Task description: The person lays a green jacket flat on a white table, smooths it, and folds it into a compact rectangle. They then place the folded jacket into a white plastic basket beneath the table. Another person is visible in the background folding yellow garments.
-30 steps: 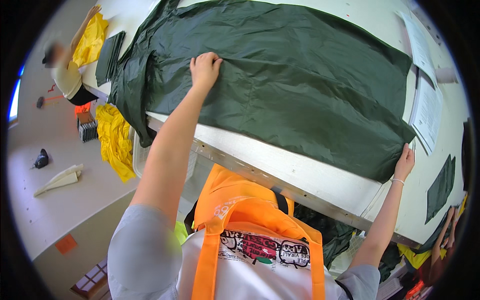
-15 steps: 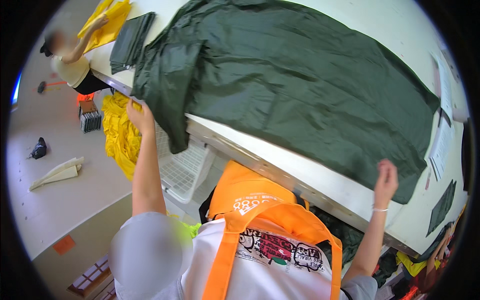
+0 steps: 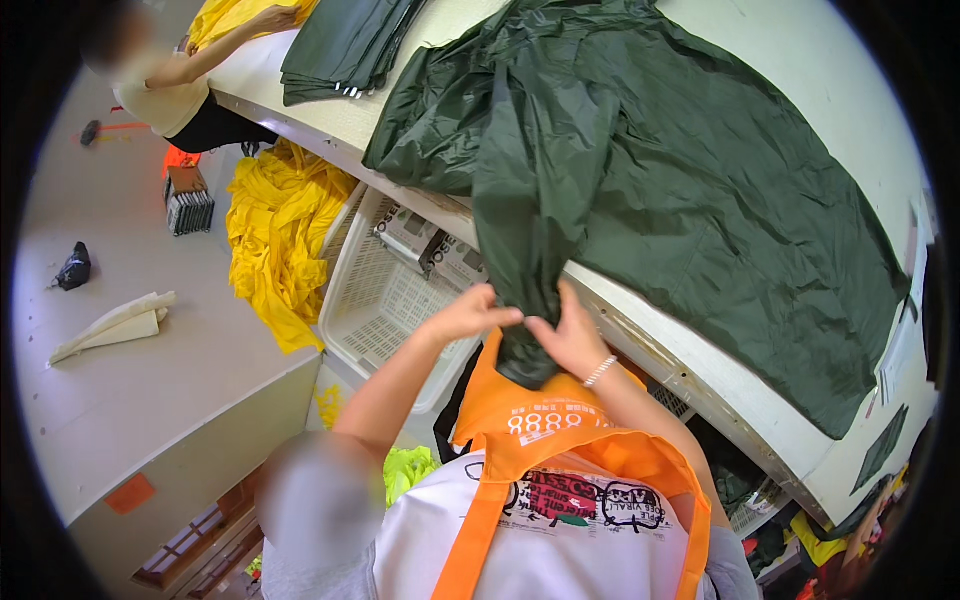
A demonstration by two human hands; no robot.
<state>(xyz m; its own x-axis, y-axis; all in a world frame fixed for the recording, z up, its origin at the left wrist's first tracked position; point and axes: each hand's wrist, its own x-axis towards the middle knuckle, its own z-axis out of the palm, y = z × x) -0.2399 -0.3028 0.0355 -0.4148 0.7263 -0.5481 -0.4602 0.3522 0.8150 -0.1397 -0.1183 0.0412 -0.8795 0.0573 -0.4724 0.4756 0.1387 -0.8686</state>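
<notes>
A large dark green garment [image 3: 700, 190] of thin, shiny fabric lies across the white table, and one narrow sleeve-like part hangs over the near edge toward me. My left hand [image 3: 468, 314] grips the left side of this hanging part, its fingers partly behind the cloth. On the other side my right hand [image 3: 572, 335] pinches the same part, its thumb close to the left thumb. Below both hands the loose end of the fabric drops in front of my orange apron [image 3: 560, 405]. The fingers behind the cloth are hidden.
A stack of folded dark green pieces [image 3: 345, 50] lies at the far left of the table [image 3: 650, 315]. Below the edge stand a white plastic basket [image 3: 345, 330] with boxes and a heap of yellow fabric [image 3: 285, 240]. A co-worker [image 3: 165, 95] handles yellow cloth beyond.
Both hands have come together in front of me, the right one from the table's right end. They now hold the hanging green part, which has been drawn nearer. The view has shifted left.
</notes>
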